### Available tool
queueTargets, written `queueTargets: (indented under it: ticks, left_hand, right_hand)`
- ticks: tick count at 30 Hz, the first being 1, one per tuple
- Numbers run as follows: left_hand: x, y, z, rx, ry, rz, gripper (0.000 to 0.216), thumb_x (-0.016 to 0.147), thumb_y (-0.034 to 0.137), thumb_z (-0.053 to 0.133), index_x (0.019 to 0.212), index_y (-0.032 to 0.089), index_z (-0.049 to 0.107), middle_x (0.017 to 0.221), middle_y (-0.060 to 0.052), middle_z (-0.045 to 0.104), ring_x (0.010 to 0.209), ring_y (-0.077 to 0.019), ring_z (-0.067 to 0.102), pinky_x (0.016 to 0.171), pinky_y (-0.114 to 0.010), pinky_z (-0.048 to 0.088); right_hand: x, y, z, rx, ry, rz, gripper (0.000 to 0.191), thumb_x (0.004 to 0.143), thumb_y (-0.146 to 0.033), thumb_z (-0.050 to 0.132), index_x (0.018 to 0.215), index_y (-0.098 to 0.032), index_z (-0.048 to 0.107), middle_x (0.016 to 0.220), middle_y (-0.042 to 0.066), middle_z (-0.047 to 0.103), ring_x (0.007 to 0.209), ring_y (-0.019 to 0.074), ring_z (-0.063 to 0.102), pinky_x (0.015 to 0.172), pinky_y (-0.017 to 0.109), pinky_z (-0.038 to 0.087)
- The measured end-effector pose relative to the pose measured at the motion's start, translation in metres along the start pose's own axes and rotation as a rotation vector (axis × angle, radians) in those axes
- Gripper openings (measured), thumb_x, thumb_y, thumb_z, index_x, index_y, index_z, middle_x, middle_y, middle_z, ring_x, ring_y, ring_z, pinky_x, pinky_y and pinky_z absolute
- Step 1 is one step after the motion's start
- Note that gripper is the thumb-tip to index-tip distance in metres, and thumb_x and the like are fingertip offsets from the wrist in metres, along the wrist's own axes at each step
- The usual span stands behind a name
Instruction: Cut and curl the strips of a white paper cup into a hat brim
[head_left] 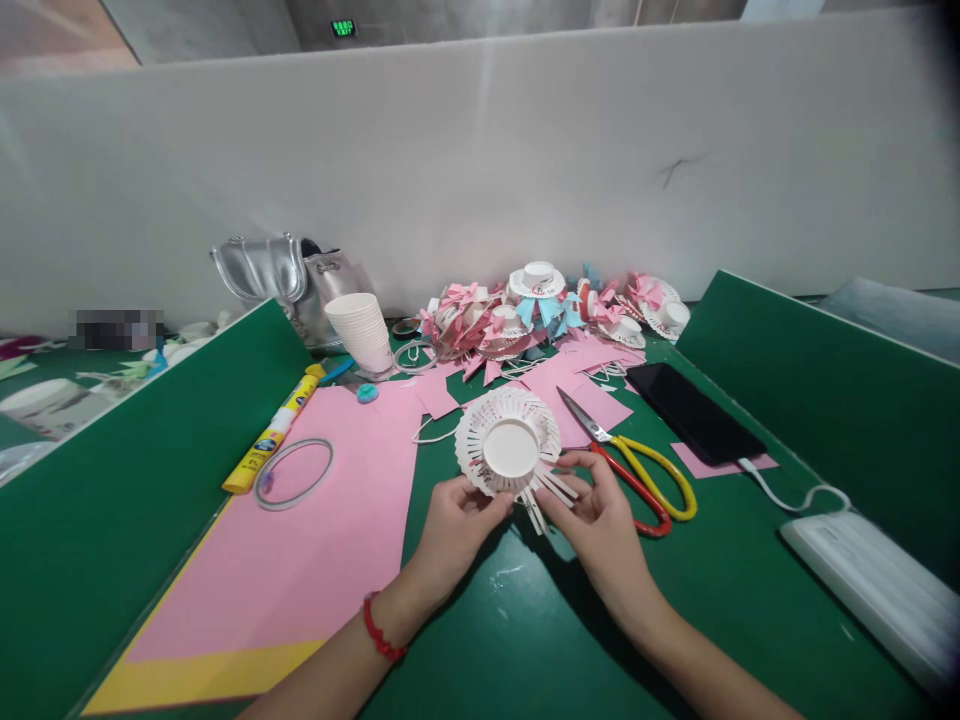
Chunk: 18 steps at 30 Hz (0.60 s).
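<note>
Between my hands is a white paper cup [511, 447] cut into strips that fan out around its round base. Most strips are folded into a woven-looking rim; several at the lower right stick out straight. My left hand [466, 520] pinches the rim at the lower left, thumb on top. My right hand [596, 508] has its thumb and fingers closed on the loose strips at the right. Just beyond my right hand lie scissors [630, 455] with one red and one yellow handle, blades apart.
Pink paper sheets [300, 560] cover the left side, with a glue stick [274, 430] and a tape ring [294, 474] nearby. Stacked paper cups [361, 333] stand behind. Finished-looking cup crafts [537, 282] pile up at the back. A phone [694, 412] and cabled white power bank [874, 580] lie right. Green dividers [832, 390] flank the table.
</note>
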<state>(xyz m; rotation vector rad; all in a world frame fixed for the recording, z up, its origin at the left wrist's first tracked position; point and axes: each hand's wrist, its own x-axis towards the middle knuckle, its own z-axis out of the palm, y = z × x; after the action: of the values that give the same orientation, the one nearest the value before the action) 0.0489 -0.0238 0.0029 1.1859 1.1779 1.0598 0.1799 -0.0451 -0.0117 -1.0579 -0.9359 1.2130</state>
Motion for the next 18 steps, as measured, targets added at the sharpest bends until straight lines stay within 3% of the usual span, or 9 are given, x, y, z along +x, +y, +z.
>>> queueTargets:
  ticks: [3, 8, 11, 18]
  left_hand:
    - [0.0011, -0.0021, -0.0010, -0.016, 0.013, -0.013, 0.016, 0.062, 0.022, 0.065, 0.072, 0.010, 0.069, 0.076, -0.007, 0.071, 0.070, -0.0184, 0.061, 0.063, -0.026, 0.047]
    - [0.0022, -0.0051, -0.0020, -0.055, -0.025, -0.009, 0.021, 0.065, 0.021, 0.065, 0.082, 0.009, 0.068, 0.089, -0.010, 0.070, 0.080, -0.0218, 0.062, 0.072, -0.031, 0.047]
    - [0.0022, -0.0059, -0.0028, -0.080, -0.049, -0.003, 0.023, 0.066, 0.021, 0.064, 0.086, 0.010, 0.068, 0.095, -0.010, 0.069, 0.081, -0.0218, 0.063, 0.073, -0.031, 0.047]
    - [0.0002, -0.0033, -0.0029, -0.065, -0.050, -0.013, 0.018, 0.065, 0.020, 0.064, 0.079, 0.009, 0.068, 0.089, -0.009, 0.071, 0.080, -0.0204, 0.062, 0.074, -0.029, 0.047]
  right_hand:
    - [-0.0014, -0.0021, 0.0005, -0.021, -0.017, -0.035, 0.026, 0.068, -0.024, 0.062, 0.085, -0.023, 0.042, 0.078, -0.001, 0.057, 0.067, 0.0132, 0.057, 0.058, 0.024, 0.045]
    - [-0.0022, -0.0040, 0.0009, -0.285, -0.146, -0.150, 0.010, 0.067, -0.017, 0.059, 0.074, -0.020, 0.052, 0.078, 0.002, 0.058, 0.077, 0.0172, 0.056, 0.068, 0.027, 0.045]
    - [-0.0026, -0.0047, 0.0004, -0.369, -0.163, -0.210, 0.012, 0.067, -0.014, 0.059, 0.077, -0.019, 0.056, 0.082, 0.003, 0.059, 0.078, 0.0179, 0.056, 0.068, 0.027, 0.045]
    - [-0.0013, 0.0010, -0.0035, -0.565, -0.122, -0.325, 0.008, 0.074, -0.017, 0.054, 0.067, -0.018, 0.058, 0.064, 0.001, 0.058, 0.059, 0.0143, 0.053, 0.055, 0.025, 0.041]
